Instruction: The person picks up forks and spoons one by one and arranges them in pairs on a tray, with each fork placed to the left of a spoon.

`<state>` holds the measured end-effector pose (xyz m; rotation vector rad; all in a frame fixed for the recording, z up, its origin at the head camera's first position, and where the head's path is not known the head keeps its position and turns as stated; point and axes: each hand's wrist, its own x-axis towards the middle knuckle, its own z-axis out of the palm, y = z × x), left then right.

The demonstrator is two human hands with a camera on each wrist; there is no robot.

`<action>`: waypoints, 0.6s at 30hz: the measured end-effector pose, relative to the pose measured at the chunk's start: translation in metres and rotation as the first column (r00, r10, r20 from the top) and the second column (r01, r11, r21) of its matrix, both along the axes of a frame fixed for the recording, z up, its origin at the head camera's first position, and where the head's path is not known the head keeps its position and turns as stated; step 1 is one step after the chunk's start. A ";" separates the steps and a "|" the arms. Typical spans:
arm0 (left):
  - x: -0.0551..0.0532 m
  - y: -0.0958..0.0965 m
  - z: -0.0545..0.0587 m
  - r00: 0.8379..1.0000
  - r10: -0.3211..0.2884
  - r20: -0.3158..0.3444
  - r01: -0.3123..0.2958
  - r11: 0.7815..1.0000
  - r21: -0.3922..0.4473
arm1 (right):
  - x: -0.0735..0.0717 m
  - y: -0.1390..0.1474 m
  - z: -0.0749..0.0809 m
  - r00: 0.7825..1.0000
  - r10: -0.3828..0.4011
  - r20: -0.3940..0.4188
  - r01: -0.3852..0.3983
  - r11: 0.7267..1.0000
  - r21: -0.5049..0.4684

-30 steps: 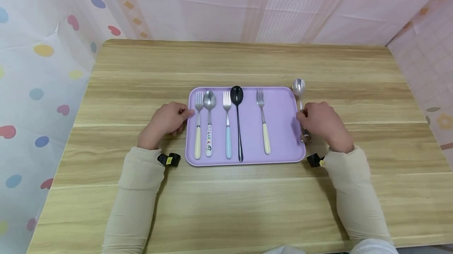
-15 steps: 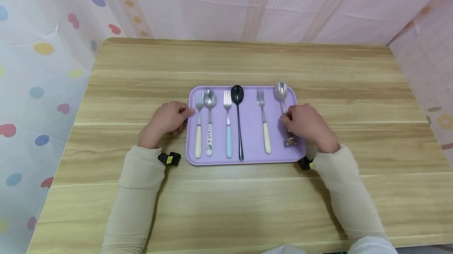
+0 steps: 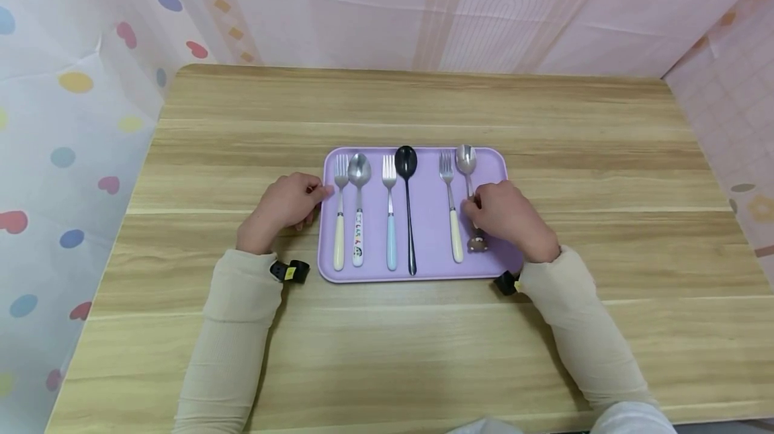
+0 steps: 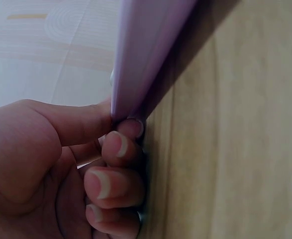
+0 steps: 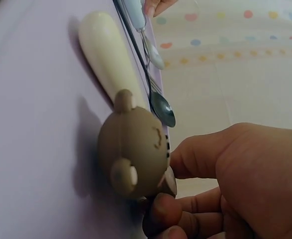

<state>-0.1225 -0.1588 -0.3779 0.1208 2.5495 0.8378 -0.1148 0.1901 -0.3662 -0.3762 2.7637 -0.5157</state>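
Note:
My right hand (image 3: 506, 216) pinches a spoon (image 3: 466, 160) whose brown handle ends in a bear head (image 5: 136, 152). The spoon is over the right part of the purple tray (image 3: 426, 246), close beside a cream-handled fork (image 3: 455, 236). At the tray's left rim, my left hand (image 3: 284, 209) grips the edge, thumb above and fingertips (image 4: 118, 145) underneath. Further left on the tray lie a black long-handled spoon (image 3: 408, 219), a blue-handled fork (image 3: 391, 239), a spoon with a patterned white handle (image 3: 359, 239) and another cream-handled fork (image 3: 339, 246), side by side.
The tray lies on a wood-grain table (image 3: 387, 346). A patterned cloth (image 3: 363, 11) hangs behind the table and along both sides. Each wrist wears a small black camera, such as the left wrist camera (image 3: 290, 271).
My right hand has carried the bear-handled spoon leftward, from beyond the tray's right rim to a place beside the right-hand fork. The left hand keeps its hold on the tray.

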 end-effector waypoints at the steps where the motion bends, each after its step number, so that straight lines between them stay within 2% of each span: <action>1: 0.000 0.000 0.000 1.000 -0.001 -0.001 0.001 1.000 0.001 | 0.000 -0.001 0.000 1.000 -0.002 0.003 0.002 1.000 -0.002; 13: 0.000 0.000 0.000 1.000 0.000 -0.008 0.000 1.000 0.010 | 0.001 -0.004 0.000 1.000 -0.011 0.015 0.010 0.999 0.036; 18: 0.000 0.000 -0.001 1.000 0.010 0.000 -0.010 1.000 0.013 | 0.001 -0.004 -0.001 0.999 -0.022 0.045 0.020 0.999 0.047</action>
